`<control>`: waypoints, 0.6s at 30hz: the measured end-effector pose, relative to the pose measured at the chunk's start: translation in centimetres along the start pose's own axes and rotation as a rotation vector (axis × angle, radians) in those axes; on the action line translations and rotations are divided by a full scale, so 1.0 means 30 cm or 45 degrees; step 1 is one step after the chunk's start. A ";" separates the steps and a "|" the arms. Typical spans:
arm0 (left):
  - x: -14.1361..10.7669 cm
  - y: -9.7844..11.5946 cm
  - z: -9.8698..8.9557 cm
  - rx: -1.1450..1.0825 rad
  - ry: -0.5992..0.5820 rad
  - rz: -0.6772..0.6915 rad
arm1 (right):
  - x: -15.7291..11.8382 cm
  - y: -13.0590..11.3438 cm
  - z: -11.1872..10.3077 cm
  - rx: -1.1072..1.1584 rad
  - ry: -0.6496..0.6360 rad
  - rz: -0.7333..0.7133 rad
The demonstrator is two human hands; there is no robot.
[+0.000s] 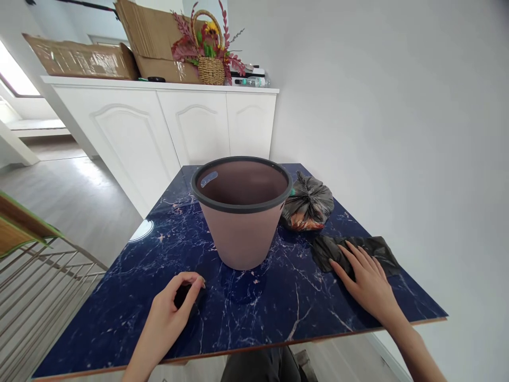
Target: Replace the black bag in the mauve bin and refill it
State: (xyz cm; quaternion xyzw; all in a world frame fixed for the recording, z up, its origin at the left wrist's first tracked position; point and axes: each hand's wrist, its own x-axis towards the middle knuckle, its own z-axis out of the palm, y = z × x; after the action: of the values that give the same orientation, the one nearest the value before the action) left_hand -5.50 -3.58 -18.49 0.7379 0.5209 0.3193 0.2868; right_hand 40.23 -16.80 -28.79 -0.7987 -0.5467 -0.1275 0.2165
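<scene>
A pinkish-brown trash can (242, 239) with a dark grey rim stands upright on the table, in front of me. My left hand (175, 307) rests at the near side, left of the can, with thumb and fingertips curled together and nothing visible in them. On the right, my right hand (366, 278) lies flat with fingers spread over a folded black plastic bag (382, 254). Beyond that bag, beside the can, sits a knotted black trash bag (312, 204) with something orange-red showing through it.
The dark blue marbled tabletop (143, 302) meets a white wall (377, 116) on the right. A white cabinet (135, 127) behind it carries cardboard boxes (85, 58), a flower basket (211, 70) and a plastic bottle (254, 81). A metal-framed chair (43, 297) stands at the left.
</scene>
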 end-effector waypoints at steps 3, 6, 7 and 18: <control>-0.002 -0.001 0.000 -0.014 -0.008 0.001 | -0.002 -0.002 -0.008 0.024 0.014 -0.062; -0.004 0.000 0.001 -0.009 -0.015 0.002 | -0.006 0.001 -0.014 0.050 0.024 -0.084; -0.005 -0.001 0.002 -0.006 -0.018 0.002 | -0.006 0.003 -0.015 0.059 0.027 -0.085; -0.006 0.003 -0.001 0.015 -0.021 0.012 | -0.015 0.029 -0.004 0.138 0.066 -0.145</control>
State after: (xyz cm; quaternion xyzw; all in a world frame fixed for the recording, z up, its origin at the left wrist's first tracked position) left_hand -5.52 -3.77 -18.42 0.7448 0.5168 0.3114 0.2851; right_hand 40.89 -17.50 -29.06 -0.7499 -0.5915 -0.1306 0.2660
